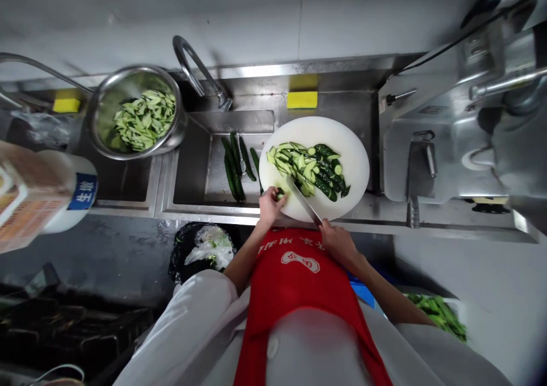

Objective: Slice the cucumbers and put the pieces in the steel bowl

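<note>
My right hand grips the handle of a kitchen knife, its blade lying over the front left of the round white cutting board. At the board's left edge, my left hand has its fingers closed on a short piece of cucumber. Sliced cucumber is heaped across the middle of the board, pale cut faces to the left and dark green skin to the right. Several whole cucumbers lie in the sink left of the board.
A steel pot of cut cucumber stands left of the curved faucet. Behind the board sits a yellow sponge. A black-bagged bin is below the sink; a steel machine stands at right.
</note>
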Demonstrator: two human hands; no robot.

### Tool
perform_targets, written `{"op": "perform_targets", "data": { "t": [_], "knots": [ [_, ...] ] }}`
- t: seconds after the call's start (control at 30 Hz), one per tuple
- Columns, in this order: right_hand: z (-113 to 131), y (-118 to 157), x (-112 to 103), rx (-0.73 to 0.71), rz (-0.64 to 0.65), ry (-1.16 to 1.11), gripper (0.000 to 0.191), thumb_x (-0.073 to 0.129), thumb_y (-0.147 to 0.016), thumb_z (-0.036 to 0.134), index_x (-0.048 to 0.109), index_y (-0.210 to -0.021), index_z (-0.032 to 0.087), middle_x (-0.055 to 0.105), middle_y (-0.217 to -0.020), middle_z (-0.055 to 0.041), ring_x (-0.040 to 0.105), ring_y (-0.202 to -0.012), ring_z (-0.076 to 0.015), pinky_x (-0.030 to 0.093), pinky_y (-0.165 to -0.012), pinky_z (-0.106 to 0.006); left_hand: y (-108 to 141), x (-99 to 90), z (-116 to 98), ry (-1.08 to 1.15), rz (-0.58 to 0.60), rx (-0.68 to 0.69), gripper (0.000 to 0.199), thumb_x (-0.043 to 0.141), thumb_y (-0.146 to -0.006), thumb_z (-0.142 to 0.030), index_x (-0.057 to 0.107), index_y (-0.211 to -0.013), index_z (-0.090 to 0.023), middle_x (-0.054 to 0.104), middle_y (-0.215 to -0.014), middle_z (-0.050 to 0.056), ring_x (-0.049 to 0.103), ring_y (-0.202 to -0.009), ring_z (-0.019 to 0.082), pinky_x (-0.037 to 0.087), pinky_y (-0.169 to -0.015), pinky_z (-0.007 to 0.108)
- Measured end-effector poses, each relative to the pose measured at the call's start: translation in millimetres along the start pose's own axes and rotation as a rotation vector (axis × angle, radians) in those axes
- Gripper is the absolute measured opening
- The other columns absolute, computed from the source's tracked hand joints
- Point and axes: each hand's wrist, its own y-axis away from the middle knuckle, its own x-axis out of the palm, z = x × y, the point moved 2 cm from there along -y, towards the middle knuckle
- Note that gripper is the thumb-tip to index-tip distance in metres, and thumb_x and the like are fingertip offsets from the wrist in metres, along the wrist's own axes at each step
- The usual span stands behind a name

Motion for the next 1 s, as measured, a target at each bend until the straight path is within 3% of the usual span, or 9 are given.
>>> {"op": "perform_targets", "data": {
  "t": [0.07,0.13,0.2,0.3,0.4,0.63,1.0],
  "knots": [
    [3,-1,0,-0.038,0.013,0.010,0.033,0.020,-0.105,0.031,0.048,-0.116,0.016,0.071,-0.091,-0.0120,0.071,-0.087,-0.0232,0.043,-0.070,-0.028,13,19.6,10,0.096,0.035,-0.058,0.023,0.063,-0.089,-0.038,0.060,-0.098,-0.018,0.053,-0.059,-0.005,0.051,-0.051,0.010,0.042,-0.054,0.021],
    [5,-4,-1,-0.060,0.035,0.021,0.033,0.020,-0.105,0.031,0.048,-0.116,0.016,0.071,-0.092,-0.0120,0.071,-0.087,-0.0229,0.042,-0.070,-0.028,19,29.7,12,0.114,0.004,0.008,0.022,0.057,-0.094,-0.037,0.061,-0.101,-0.017,0.059,-0.069,-0.001,0.056,-0.059,0.012,0.047,-0.060,0.024],
    [5,-5,-2,-0.061,0.059,0.045,0.033,0.021,-0.105,0.030,0.047,-0.117,0.015,0.071,-0.093,-0.0123,0.071,-0.087,-0.0233,0.043,-0.070,-0.029,20,30.2,10,0.035,-0.029,0.196,0.020,0.053,-0.097,-0.033,0.064,-0.100,-0.017,0.063,-0.084,0.005,0.060,-0.074,0.015,0.051,-0.072,0.028],
    [4,-1,-6,-0.072,0.080,0.100,0.030,0.023,-0.104,0.025,0.046,-0.121,0.015,0.071,-0.095,-0.0130,0.071,-0.089,-0.0245,0.043,-0.071,-0.029,15,26.2,7,-0.121,0.026,0.492,0.023,0.045,-0.101,-0.027,0.066,-0.101,-0.016,0.061,-0.097,0.009,0.058,-0.092,0.019,0.051,-0.086,0.033],
    [3,8,-9,-0.080,0.104,0.139,0.027,0.027,-0.102,0.019,0.046,-0.119,0.014,0.071,-0.093,-0.0137,0.072,-0.088,-0.0253,0.044,-0.072,-0.030,10,26.2,10,-0.232,0.092,0.610,0.025,0.041,-0.102,-0.022,0.065,-0.107,-0.015,0.059,-0.095,0.009,0.054,-0.092,0.020,0.051,-0.086,0.035],
    [7,4,-12,-0.080,0.117,0.162,0.025,0.027,-0.102,0.018,0.046,-0.116,0.013,0.070,-0.090,-0.0135,0.071,-0.087,-0.0244,0.044,-0.071,-0.030,12,34.2,23,-0.171,0.025,0.691,0.023,0.040,-0.102,-0.020,0.061,-0.111,-0.014,0.059,-0.098,0.009,0.053,-0.093,0.020,0.051,-0.085,0.035],
    [10,-3,-8,-0.077,0.099,0.222,0.029,0.024,-0.104,0.024,0.045,-0.121,0.013,0.070,-0.090,-0.0127,0.072,-0.086,-0.0239,0.044,-0.070,-0.029,15,36.4,25,-0.127,0.024,0.663,0.026,0.038,-0.103,-0.023,0.061,-0.114,-0.016,0.059,-0.102,0.010,0.055,-0.098,0.020,0.052,-0.088,0.036]
  ]
}}
